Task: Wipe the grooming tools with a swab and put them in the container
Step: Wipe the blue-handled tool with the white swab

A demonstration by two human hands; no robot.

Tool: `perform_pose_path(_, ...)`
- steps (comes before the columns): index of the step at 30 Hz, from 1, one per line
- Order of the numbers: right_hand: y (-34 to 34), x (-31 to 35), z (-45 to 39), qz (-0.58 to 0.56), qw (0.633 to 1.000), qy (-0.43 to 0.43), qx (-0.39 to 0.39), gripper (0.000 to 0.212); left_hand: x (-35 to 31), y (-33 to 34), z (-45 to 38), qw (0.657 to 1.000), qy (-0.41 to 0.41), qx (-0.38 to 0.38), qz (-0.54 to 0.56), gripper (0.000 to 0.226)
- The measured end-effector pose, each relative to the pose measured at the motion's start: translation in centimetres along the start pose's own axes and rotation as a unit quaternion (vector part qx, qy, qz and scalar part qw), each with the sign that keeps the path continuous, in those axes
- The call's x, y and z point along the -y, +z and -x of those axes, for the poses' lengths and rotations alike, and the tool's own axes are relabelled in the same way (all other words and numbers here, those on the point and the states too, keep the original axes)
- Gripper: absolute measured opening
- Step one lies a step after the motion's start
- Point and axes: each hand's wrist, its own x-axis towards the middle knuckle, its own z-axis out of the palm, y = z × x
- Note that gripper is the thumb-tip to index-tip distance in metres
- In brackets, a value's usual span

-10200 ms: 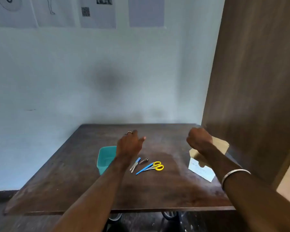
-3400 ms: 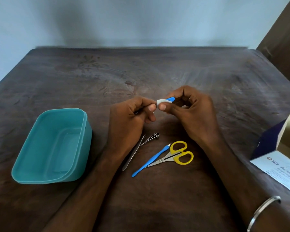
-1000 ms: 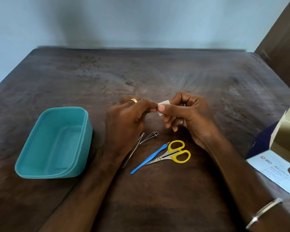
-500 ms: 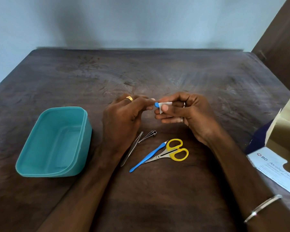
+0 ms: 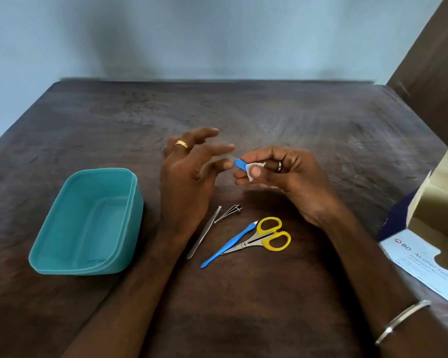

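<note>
- While the teal plastic container (image 5: 87, 223) sits empty, yellow-handled scissors (image 5: 263, 239), a blue-handled pusher (image 5: 228, 245), steel tweezers (image 5: 204, 232) and a small clipper (image 5: 229, 213) lie nearest, apparently unwiped.
- Beyond, the right hand (image 5: 285, 177) pinches a white swab (image 5: 252, 169) round a blue tool (image 5: 241, 164).
- The left hand (image 5: 189, 174) hovers alongside, fingers spread, empty.

The left hand (image 5: 189, 174) has let go of the blue tool (image 5: 241, 164), fingers now spread.
</note>
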Motion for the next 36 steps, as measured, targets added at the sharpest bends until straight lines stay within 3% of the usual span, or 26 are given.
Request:
perform_pose_path(3,0.3,-0.1,0.0,0.019,1.0,-0.006,-0.003,0.02,-0.7,0.0,0.0,0.975,-0.178,0.013,0.132,0.045)
perform_pose_path(7,0.7,-0.1,-0.1,0.044,0.998,-0.045,-0.006,0.022,-0.7,-0.2,-0.5,0.875,-0.327,0.031,0.355,0.056)
perform_pose_path(11,1.2,-0.4,-0.1,0.03,0.996,-0.083,0.001,0.03,-0.6,-0.4,-0.8,0.786,-0.404,0.042,0.466,0.048)
perform_pose_path(14,1.6,-0.5,-0.1,0.01,0.995,-0.099,-0.011,0.034,-0.6,-0.4,-0.8,0.76,-0.424,0.074,0.487,0.037)
perform_pose_path(17,2.0,-0.4,0.0,-0.002,0.995,-0.102,-0.013,0.03,-0.4,-0.5,-0.9,0.745,-0.426,0.084,0.507,0.041)
perform_pose_path(27,1.5,-0.4,0.0,0.037,0.995,-0.083,-0.037,0.019,-0.5,-0.2,-0.8,0.735,-0.421,0.067,0.528,0.032)
perform_pose_path(32,0.9,-0.5,-0.4,0.043,0.987,-0.062,-0.14,0.011,-0.8,0.1,-0.8,0.786,-0.394,0.038,0.474,0.028)
perform_pose_path(36,0.8,-0.4,-0.5,0.059,0.978,-0.045,-0.194,0.01,-0.9,0.5,-0.2,0.882,-0.321,0.067,0.339,0.025)
